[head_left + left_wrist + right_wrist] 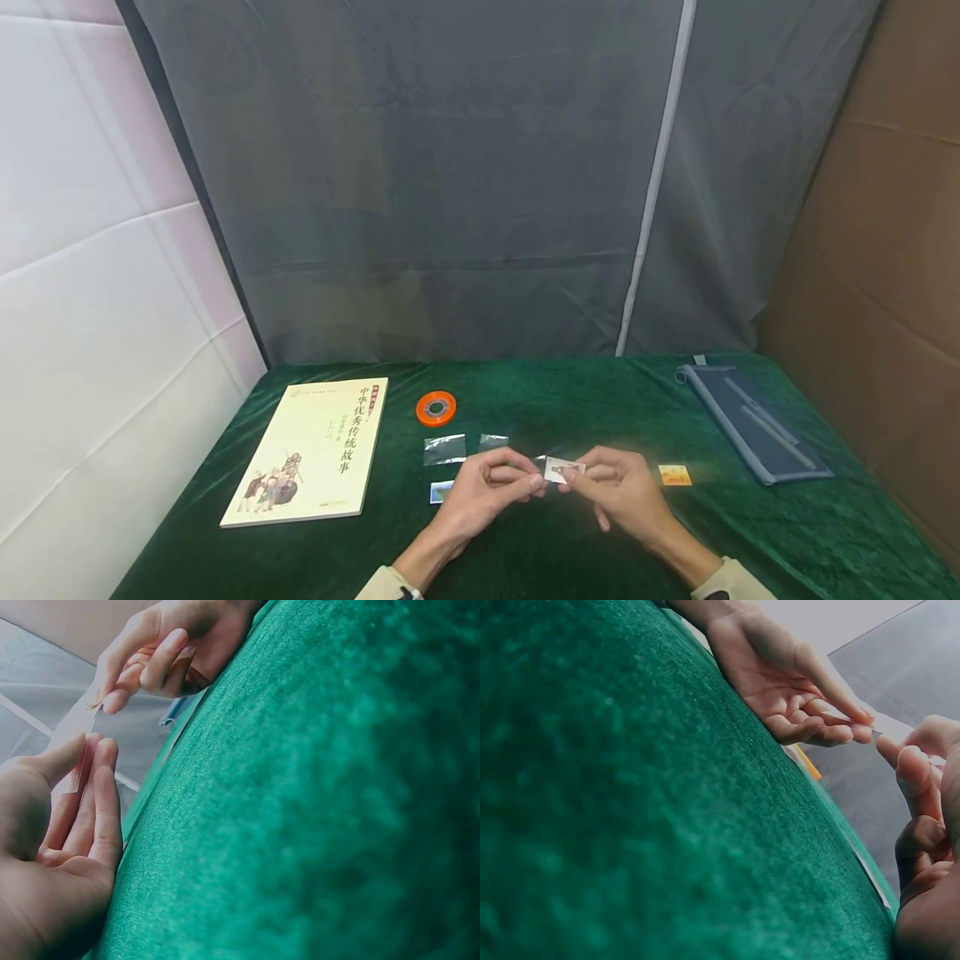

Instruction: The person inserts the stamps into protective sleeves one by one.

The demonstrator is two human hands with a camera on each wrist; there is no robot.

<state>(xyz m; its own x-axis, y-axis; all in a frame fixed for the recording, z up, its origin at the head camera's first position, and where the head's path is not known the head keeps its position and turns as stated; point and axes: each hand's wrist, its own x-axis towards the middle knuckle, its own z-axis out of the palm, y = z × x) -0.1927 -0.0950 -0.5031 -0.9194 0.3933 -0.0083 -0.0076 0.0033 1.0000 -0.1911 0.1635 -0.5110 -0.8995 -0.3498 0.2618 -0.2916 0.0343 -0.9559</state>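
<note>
Both hands are raised above the green cloth near its front middle. Between thumb and fingers the left hand (483, 496) pinches a small clear plastic sleeve (539, 463), also seen in the left wrist view (76, 778). A small stamp-like picture card (564, 470) is pinched by the right hand (621, 493), its left edge at the sleeve. How far the card is inside the sleeve, I cannot tell. In the right wrist view, the fingertips of the left hand (787, 690) and the right hand (930, 832) nearly meet.
A cream book (307, 450) lies at left, an orange tape roll (425, 419) behind the hands. Two clear sleeves (445, 450) and a blue-green card (440, 492) lie by the left hand. Right of the right hand are an orange card (675, 475) and a zipped mesh pouch (750, 417).
</note>
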